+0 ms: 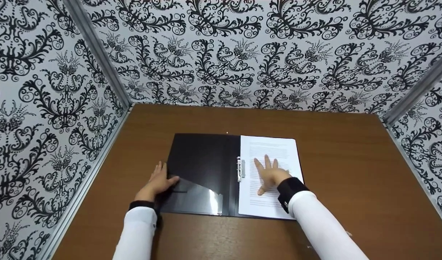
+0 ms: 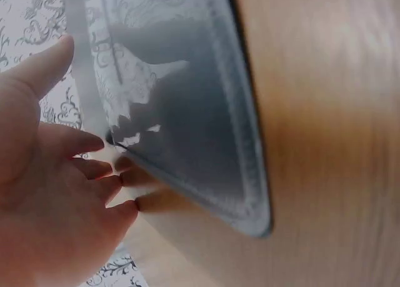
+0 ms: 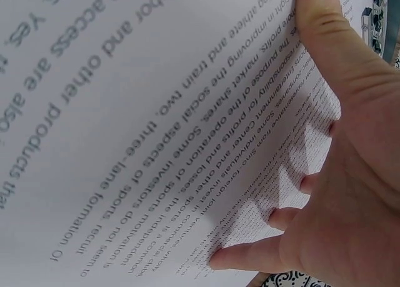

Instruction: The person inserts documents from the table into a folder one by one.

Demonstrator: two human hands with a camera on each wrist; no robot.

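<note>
A black folder (image 1: 202,155) lies spread out on the brown table, with a metal clip (image 1: 239,169) near its spine. On its right side sits white printed paper (image 1: 251,202); dense text fills the paper (image 3: 125,112) in the right wrist view. My right hand (image 1: 273,176) rests on the paper with its fingers spread. At the folder's left edge is my left hand (image 1: 158,182), its thumb over the cover and the other fingers along the outer side. A clear plastic pocket (image 1: 202,198) covers the cover's lower left part; the left hand (image 2: 62,181) appears beside it.
The brown wooden table (image 1: 343,162) extends around the folder. Patterned black and white walls (image 1: 242,54) stand behind and at both sides, with grey metal strips (image 1: 98,50) at the corners.
</note>
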